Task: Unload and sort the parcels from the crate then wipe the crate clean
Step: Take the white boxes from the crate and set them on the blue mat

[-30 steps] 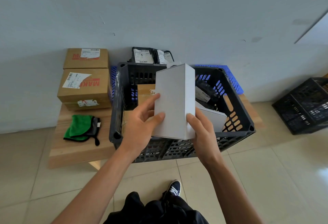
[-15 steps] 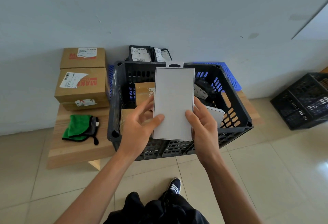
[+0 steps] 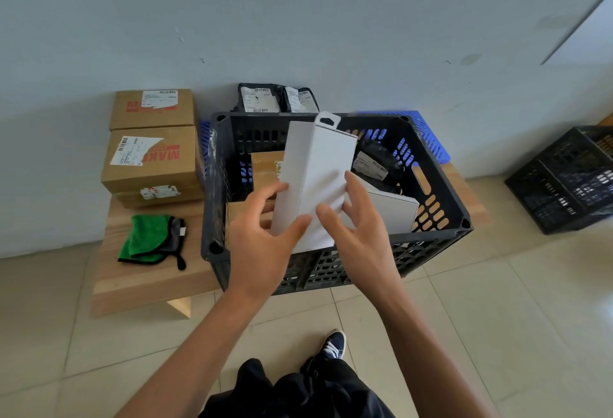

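Grip: left hand (image 3: 262, 245) and right hand (image 3: 360, 235) both grasp the white box (image 3: 315, 182), fingers spread on its faces, thumbs at its lower end.
White box: tilted, hang tab up, held above the crate (image 3: 441, 238), clear of its rim.
Under the grip: a second white box (image 3: 391, 210), brown cartons (image 3: 265, 165) and a black mailer (image 3: 374, 160) lie in the crate, so unloading is not finished.
Left of the grip: two brown boxes (image 3: 151, 152) stacked on the table (image 3: 139, 281), seemingly sorted.
Beyond the grip: two black bags (image 3: 277, 99) stand against the wall behind the crate, another likely sorted group.
Cloth: the green cloth (image 3: 149, 238) lies on the table, left of the crate; wiping looks not yet begun.
Progress: I judge it about halfway through unloading.
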`<action>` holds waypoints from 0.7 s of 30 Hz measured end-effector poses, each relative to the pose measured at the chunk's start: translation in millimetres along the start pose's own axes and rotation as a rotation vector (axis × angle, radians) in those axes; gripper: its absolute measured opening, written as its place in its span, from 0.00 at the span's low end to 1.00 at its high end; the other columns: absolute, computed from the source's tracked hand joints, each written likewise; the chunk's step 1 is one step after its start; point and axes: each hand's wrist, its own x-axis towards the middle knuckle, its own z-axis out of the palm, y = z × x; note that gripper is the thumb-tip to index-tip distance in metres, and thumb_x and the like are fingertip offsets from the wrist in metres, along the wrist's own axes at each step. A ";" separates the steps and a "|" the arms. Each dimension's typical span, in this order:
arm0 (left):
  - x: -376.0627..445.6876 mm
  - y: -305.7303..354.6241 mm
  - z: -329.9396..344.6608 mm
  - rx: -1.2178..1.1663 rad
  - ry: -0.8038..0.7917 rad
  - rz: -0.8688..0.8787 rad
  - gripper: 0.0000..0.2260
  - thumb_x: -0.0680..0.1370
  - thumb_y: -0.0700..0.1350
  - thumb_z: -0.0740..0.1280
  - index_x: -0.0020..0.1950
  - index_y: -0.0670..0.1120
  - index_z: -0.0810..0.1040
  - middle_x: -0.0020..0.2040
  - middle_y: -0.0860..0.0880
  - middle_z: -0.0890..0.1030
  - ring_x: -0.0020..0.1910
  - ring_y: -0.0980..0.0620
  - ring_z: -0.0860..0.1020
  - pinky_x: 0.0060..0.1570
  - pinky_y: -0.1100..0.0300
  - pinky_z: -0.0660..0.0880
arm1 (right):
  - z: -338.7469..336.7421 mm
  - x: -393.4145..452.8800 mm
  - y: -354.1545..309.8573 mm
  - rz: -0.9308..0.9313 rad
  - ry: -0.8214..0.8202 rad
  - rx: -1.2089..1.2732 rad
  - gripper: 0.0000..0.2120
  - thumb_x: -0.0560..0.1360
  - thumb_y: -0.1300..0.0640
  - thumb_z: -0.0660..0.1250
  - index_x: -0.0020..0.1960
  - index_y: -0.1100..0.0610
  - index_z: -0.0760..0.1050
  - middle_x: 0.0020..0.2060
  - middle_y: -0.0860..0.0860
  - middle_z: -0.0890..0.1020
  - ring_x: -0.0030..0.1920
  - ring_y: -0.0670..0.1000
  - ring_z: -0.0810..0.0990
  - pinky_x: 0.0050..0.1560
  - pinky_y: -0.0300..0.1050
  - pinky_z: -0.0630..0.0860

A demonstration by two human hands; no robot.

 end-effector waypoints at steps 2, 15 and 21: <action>-1.7 3.8 1.9 0.063 -0.024 0.123 0.23 0.73 0.52 0.79 0.65 0.52 0.76 0.64 0.57 0.78 0.63 0.54 0.79 0.53 0.52 0.82 | 4.5 0.8 -2.9 0.003 -0.043 0.097 0.35 0.79 0.42 0.69 0.81 0.39 0.56 0.75 0.35 0.67 0.75 0.43 0.67 0.72 0.50 0.71; 0.7 19.4 17.9 -0.403 -0.237 -0.184 0.21 0.79 0.56 0.67 0.69 0.48 0.77 0.62 0.51 0.81 0.60 0.50 0.80 0.56 0.55 0.80 | -13.5 10.3 -0.8 0.040 0.029 0.497 0.21 0.79 0.44 0.62 0.69 0.53 0.74 0.61 0.56 0.83 0.62 0.61 0.81 0.60 0.62 0.79; 2.9 14.8 34.4 -0.392 -0.246 -0.331 0.20 0.75 0.49 0.73 0.66 0.53 0.76 0.58 0.58 0.83 0.58 0.55 0.82 0.53 0.54 0.82 | -35.5 11.1 11.2 -0.012 0.193 0.316 0.13 0.87 0.49 0.56 0.63 0.45 0.77 0.48 0.45 0.85 0.49 0.49 0.83 0.48 0.47 0.81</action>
